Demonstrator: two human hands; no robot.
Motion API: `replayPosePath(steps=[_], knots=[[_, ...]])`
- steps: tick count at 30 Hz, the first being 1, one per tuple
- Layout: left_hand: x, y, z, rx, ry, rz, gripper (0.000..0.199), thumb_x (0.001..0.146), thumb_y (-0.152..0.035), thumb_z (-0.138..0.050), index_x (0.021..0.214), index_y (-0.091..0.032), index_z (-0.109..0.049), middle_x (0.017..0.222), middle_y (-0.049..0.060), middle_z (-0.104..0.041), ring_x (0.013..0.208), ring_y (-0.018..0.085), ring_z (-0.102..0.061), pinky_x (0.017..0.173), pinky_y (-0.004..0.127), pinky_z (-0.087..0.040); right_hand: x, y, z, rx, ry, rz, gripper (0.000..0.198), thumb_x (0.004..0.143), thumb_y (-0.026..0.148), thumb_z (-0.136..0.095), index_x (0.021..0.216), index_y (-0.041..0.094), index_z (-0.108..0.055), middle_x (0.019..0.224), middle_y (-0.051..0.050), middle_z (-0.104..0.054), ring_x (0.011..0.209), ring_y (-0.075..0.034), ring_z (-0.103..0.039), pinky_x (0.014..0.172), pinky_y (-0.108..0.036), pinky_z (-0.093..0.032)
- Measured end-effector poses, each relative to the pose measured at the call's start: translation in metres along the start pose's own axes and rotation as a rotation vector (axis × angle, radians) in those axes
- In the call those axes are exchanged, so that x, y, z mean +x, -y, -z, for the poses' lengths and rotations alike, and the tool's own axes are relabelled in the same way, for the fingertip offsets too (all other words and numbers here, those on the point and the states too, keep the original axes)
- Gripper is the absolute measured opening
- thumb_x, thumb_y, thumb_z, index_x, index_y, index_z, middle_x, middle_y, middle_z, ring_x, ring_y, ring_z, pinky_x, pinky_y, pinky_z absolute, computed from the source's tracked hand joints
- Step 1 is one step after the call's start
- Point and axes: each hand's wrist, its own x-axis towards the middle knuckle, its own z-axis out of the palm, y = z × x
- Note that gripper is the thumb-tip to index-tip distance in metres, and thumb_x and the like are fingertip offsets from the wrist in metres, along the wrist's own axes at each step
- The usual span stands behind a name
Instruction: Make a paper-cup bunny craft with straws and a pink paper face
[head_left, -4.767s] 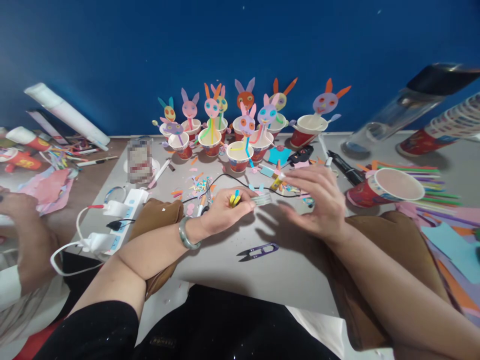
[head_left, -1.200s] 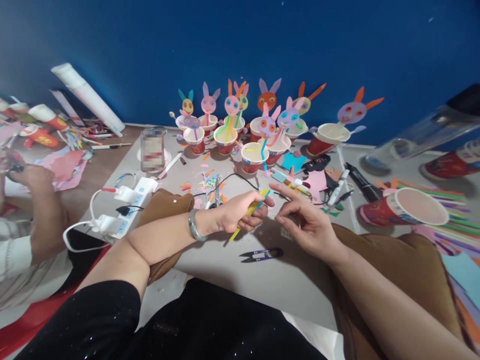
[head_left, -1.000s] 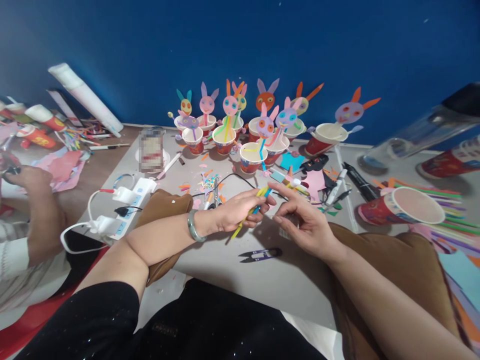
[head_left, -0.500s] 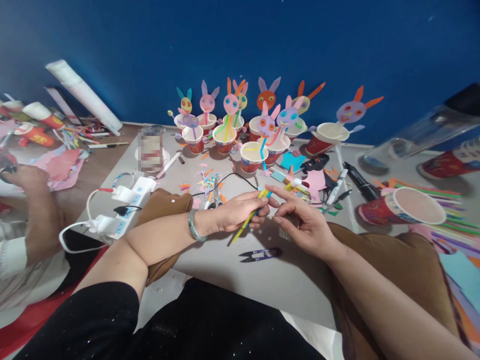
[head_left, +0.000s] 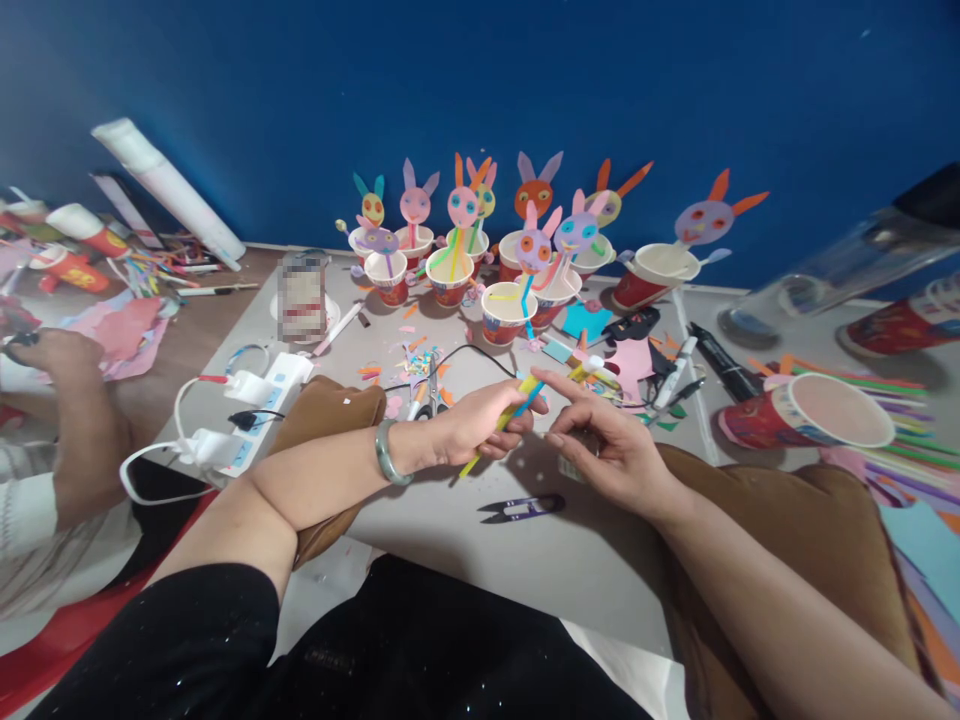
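My left hand [head_left: 484,425], a bangle on its wrist, is closed around a yellow straw [head_left: 469,466] and a blue straw [head_left: 531,396]. The straws slant up to the right, their upper ends sticking out past the fingers. Close beside them is my right hand [head_left: 604,440], its index finger stretched to the upper end of the yellow straw and its thumb apart from it. I cannot tell whether that fingertip presses on the straw. Below both hands, purple-handled thread snips [head_left: 521,509] lie on the grey table [head_left: 585,570].
Paper cups with rabbit-faced straw figures [head_left: 450,275] stand along the blue wall. Paper scraps, scissors [head_left: 431,400] and markers [head_left: 675,375] lie before them. A power strip [head_left: 262,415] is at left, near a co-worker's hand [head_left: 56,355]. A tipped cup [head_left: 780,412] and straws lie at right.
The straws have shifted slightly in my left hand, and more of the blue one shows at the upper end. My right hand has barely moved.
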Motion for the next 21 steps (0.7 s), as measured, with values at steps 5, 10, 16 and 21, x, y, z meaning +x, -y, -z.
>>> replayPosePath(steps=[5,10,16,21], knots=[[0.003,0.008,0.004,-0.033,0.042,-0.118,0.016,0.093,-0.032,-0.054,0.094,-0.016,-0.054,0.069,-0.005,-0.042,0.046,0.003,-0.035,0.042,0.014,-0.028,0.0,-0.002,-0.001,0.02,-0.019,-0.042,0.011,0.091,0.028,-0.066,0.083,0.023,-0.061,0.137,-0.014,-0.065,0.135,-0.032,-0.055,0.099,-0.044,-0.053],[0.008,0.014,0.011,0.023,0.053,-0.164,0.022,0.092,-0.035,-0.06,0.096,-0.014,-0.058,0.069,-0.005,-0.049,0.05,0.005,-0.045,0.049,0.018,-0.042,0.0,-0.003,-0.001,0.035,-0.012,-0.026,0.011,0.091,0.027,-0.066,0.082,0.023,-0.061,0.131,-0.012,-0.068,0.135,-0.031,-0.055,0.101,-0.045,-0.052],[0.008,0.012,0.011,0.09,0.023,-0.127,0.025,0.094,-0.037,-0.057,0.103,-0.014,-0.061,0.07,-0.002,-0.059,0.054,0.008,-0.056,0.053,0.021,-0.047,-0.001,-0.005,-0.001,0.049,0.001,-0.036,0.012,0.088,0.027,-0.069,0.08,0.025,-0.061,0.11,-0.009,-0.076,0.132,-0.032,-0.058,0.099,-0.043,-0.054],[0.007,0.011,0.01,0.089,0.022,-0.101,0.027,0.093,-0.039,-0.057,0.105,-0.015,-0.06,0.07,-0.001,-0.061,0.055,0.01,-0.058,0.055,0.023,-0.05,-0.001,-0.004,-0.001,0.034,0.009,-0.053,0.014,0.09,0.029,-0.066,0.08,0.024,-0.06,0.118,-0.013,-0.074,0.131,-0.032,-0.058,0.094,-0.042,-0.056]])
